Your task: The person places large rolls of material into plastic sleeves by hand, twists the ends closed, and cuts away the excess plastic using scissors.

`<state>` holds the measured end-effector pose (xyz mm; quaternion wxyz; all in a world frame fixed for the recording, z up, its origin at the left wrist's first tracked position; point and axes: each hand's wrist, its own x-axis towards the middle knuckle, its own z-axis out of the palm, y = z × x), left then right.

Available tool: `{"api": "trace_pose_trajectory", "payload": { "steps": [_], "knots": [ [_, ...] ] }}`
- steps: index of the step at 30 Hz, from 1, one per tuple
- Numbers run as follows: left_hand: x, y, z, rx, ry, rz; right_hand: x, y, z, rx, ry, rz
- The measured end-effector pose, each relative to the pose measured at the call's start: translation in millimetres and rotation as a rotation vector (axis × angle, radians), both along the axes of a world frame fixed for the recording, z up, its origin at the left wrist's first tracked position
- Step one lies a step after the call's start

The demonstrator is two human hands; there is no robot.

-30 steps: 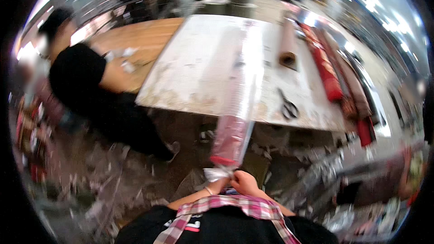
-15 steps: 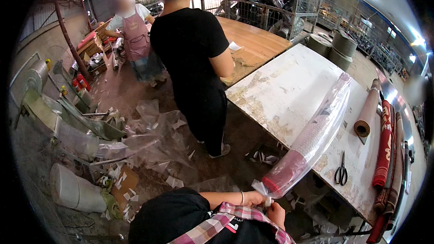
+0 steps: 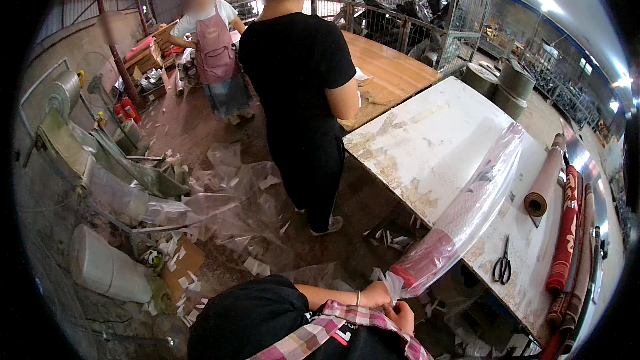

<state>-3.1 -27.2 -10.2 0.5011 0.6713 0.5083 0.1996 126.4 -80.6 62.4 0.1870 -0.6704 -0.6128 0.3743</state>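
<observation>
A red rolled-up rug (image 3: 427,253) lies slantwise on the white table, wrapped in a clear plastic sleeve (image 3: 490,173). Its near end sticks out past the table's edge, and the loose plastic there is bunched together. My left hand (image 3: 375,294) is closed around this bunched plastic, just below the rug's end. Right beside it, my right hand (image 3: 401,317) pinches at the same bunch, its fingers bent toward the left hand. Whether anything small sits between the fingers is hidden.
On the white table (image 3: 427,133) lie black scissors (image 3: 502,268), a brown rolled rug (image 3: 543,183) and several more rolls, one red (image 3: 564,237). A person in black (image 3: 293,87) stands at a wooden table; another wears a pink apron (image 3: 217,50). Plastic film (image 3: 240,193) litters the floor.
Both hands have shifted slightly left and stay on the plastic end. A small white round thing seen between them before no longer shows. The whole view has turned a little.
</observation>
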Motion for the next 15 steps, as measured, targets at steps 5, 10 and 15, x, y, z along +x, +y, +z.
{"api": "trace_pose_trajectory", "payload": {
  "steps": [5,10,15],
  "knots": [
    [-12.1,-9.7,46.9,-0.027,0.024,-0.036,-2.4,-3.1,10.8,-0.017,-0.149,-0.084],
    [-1.5,-8.7,28.1,-0.706,-0.793,-0.015,14.2,-3.0,-18.9,-0.105,0.141,-0.295],
    [-11.6,-4.8,-12.8,-1.236,-0.865,-0.158,12.9,-3.8,-10.3,-0.219,0.441,-0.389]
  ]
}}
